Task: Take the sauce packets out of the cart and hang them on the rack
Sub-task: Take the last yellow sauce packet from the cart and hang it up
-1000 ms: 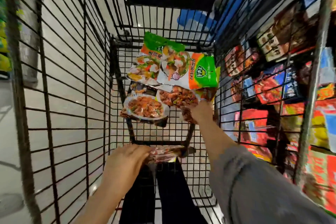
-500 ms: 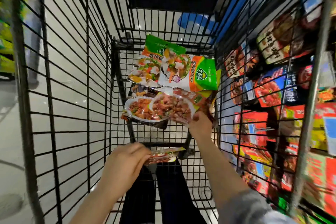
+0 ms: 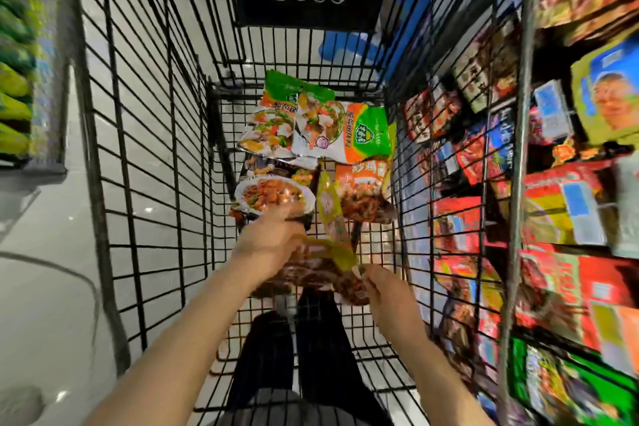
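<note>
A person leans over a black wire cart [image 3: 145, 156] in a shop aisle, both arms reaching inside. The left hand [image 3: 273, 242], blurred, has its fingers curled round the near end of a bunch of dark sauce packets [image 3: 321, 270] held above the cart floor. The right hand [image 3: 383, 290] pinches the same bunch at its right corner. More packets lie at the far end of the cart: two green-and-white ones [image 3: 332, 128] on top, a plate-picture packet [image 3: 273, 195] and an orange one [image 3: 366, 190] below. A rack [image 3: 560, 204] hung with red packets stands just beside the cart on the right.
</note>
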A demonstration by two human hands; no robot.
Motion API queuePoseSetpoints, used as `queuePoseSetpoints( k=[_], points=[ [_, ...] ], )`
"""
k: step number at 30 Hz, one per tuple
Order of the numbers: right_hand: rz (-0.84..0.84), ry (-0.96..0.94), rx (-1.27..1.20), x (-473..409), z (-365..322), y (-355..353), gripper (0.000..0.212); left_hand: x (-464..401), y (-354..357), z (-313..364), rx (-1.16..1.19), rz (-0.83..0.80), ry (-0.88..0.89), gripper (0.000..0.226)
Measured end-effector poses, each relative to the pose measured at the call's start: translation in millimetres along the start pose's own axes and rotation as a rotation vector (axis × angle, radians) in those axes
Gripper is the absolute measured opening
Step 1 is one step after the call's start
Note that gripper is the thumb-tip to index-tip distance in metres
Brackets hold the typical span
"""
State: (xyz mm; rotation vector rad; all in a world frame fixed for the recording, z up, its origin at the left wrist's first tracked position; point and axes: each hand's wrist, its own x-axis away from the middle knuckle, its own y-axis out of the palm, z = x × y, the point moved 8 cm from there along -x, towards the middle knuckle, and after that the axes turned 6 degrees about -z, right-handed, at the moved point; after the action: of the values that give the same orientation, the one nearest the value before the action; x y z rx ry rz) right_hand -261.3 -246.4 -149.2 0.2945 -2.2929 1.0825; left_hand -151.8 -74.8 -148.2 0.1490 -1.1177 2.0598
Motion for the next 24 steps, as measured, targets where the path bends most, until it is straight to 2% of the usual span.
queuePoseSetpoints(
  k=[2, 5, 7, 10, 12, 14, 17, 18, 21, 24],
  points=[
    [0.014, -0.113, 0.066, 15.1, -13.1, -3.1, 0.023, -11.5, -2.8, -10.3, 0.004, -0.034, -0.038, 0.011],
    [0.028, -0.31, 0.204, 35.1, -31.2, -14.5, 0.031, -18.5, -21.5, -5.1, 0.001, -0.082, 0.034, 0.007],
    [0.044, -0.402, 0.281, 46.9, -40.2, -22.0, 0.053, -21.1, -23.8, -3.5, -0.051, -0.093, 0.093, 0.006],
    [0.137, -0.488, 0.338, 58.4, -49.7, -37.3, 0.05, -19.4, -21.1, 4.6, -0.096, -0.164, 0.168, 0.009],
    [0.178, -0.429, 0.326, 57.1, -43.3, -44.8, 0.038, -13.4, -19.1, 5.2, -0.104, -0.167, 0.13, 0.014],
    [0.173, -0.266, 0.375, 49.5, -25.5, -46.6, 0.026, -3.7, -17.8, 8.4, -0.112, -0.12, 0.126, 0.017],
    [-0.004, -0.029, 0.387, 29.0, -4.4, -36.4, 0.007, 12.2, -5.9, 14.3, -0.15, -0.117, 0.093, 0.024],
    [-0.034, -0.028, 0.304, 23.1, -11.3, -34.0, 0.008, 15.9, 1.3, 14.7, -0.168, -0.131, 0.07, 0.026],
    [0.044, -0.215, 0.087, 5.9, -64.2, -29.4, 0.024, 24.9, 12.8, 21.5, -0.226, -0.137, 0.012, 0.028],
    [0.038, -0.253, 0.105, -10.5, -93.7, -15.0, 0.033, 29.8, 15.8, 19.8, -0.184, -0.109, -0.013, 0.026]
  ],
)
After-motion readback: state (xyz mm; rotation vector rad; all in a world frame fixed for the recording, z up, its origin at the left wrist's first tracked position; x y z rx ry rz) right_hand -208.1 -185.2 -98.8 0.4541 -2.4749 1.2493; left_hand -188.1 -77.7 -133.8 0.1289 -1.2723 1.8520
